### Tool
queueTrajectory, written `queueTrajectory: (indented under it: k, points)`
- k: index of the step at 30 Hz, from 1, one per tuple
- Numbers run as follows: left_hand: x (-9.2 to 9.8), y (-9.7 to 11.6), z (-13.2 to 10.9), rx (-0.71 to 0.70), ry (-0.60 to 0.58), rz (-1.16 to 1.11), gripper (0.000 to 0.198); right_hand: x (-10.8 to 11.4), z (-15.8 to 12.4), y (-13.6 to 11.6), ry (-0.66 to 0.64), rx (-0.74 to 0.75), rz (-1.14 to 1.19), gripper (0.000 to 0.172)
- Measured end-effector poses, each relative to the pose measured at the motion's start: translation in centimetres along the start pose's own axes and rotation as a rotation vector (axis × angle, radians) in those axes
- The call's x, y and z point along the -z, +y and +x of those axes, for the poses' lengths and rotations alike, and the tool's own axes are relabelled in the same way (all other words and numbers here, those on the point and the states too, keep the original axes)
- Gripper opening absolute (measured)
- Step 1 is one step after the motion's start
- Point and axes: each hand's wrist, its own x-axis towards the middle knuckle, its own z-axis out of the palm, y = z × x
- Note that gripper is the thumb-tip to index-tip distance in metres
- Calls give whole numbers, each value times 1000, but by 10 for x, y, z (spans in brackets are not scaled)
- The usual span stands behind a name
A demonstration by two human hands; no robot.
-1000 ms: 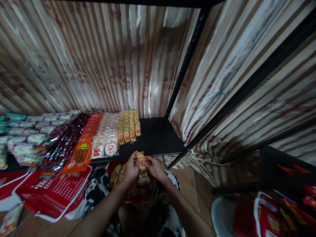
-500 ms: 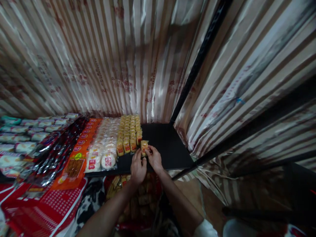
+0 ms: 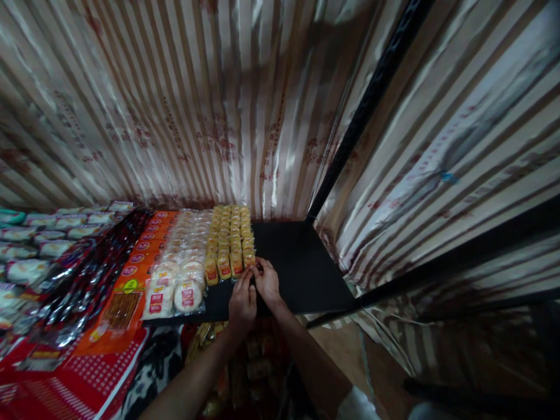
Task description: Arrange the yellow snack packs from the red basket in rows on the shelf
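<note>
Small yellow-wrapped snack packets (image 3: pixel 224 265) with red labels stand in tight rows on a black shelf (image 3: pixel 297 274). At the front of the rightmost row, a yellow snack packet (image 3: pixel 249 257) sits between my fingertips. My left hand (image 3: pixel 242 300) is closed at its lower front, fingers together. From the right side, my right hand (image 3: pixel 267 281) pinches the same packet, covering part of it. Below the shelf edge, more yellow packets (image 3: pixel 258 368) lie in a dark container, partly hidden by my forearms.
Left of the rows are clear packs of round white crackers (image 3: pixel 189 296), orange snack bags (image 3: pixel 125 309), dark shiny packs (image 3: pixel 87 280) and white packs (image 3: pixel 28 271). A red perforated basket (image 3: pixel 105 367) stands in front. Black metal posts (image 3: pixel 363 116) and striped sheeting (image 3: pixel 219 105) enclose the shelf.
The packet in my fingers has moved back and left, up against the front of the rightmost row. Both hands moved with it, and the view has shifted slightly.
</note>
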Motion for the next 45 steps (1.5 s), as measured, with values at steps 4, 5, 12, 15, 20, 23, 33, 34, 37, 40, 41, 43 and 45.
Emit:
queueTrajectory:
  k: [4,5,12,15,20,23,33,34,37,40,41,43,45]
  points:
    - [1,-2,1,-15,-30,9,46,0,2,-3,12,35,11,24]
    - [0,-2,1,-17,-36,5,46,0,3,-4,15,41,-4,25]
    - [-5,-6,3,6,-84,-64,50,-2,5,-2,15,38,43,29]
    - [-6,-7,1,36,-71,-111,50,-4,4,2,4,39,130,30]
    - [-8,-11,-1,25,-109,-128,51,-5,4,7,36,44,219,25]
    - [-8,-11,0,26,-117,-167,54,-5,7,5,45,47,184,21]
    - [-11,-10,0,50,-112,-99,54,-6,15,9,72,-22,240,43]
    - [-11,-9,0,54,-109,-107,54,-6,18,8,58,-59,263,47]
    - [-11,-9,0,66,-110,-123,53,-9,27,4,-16,-121,335,58]
    - [-11,-10,0,72,-110,-117,53,-12,33,2,-37,-122,375,64]
    - [-11,-10,0,72,-111,-111,53,-12,33,2,-35,-123,372,65]
    - [-12,-11,0,68,-114,-94,53,-13,34,3,-41,-134,342,69]
    - [-12,-10,0,63,-119,-72,52,-13,35,5,-49,-139,303,71]
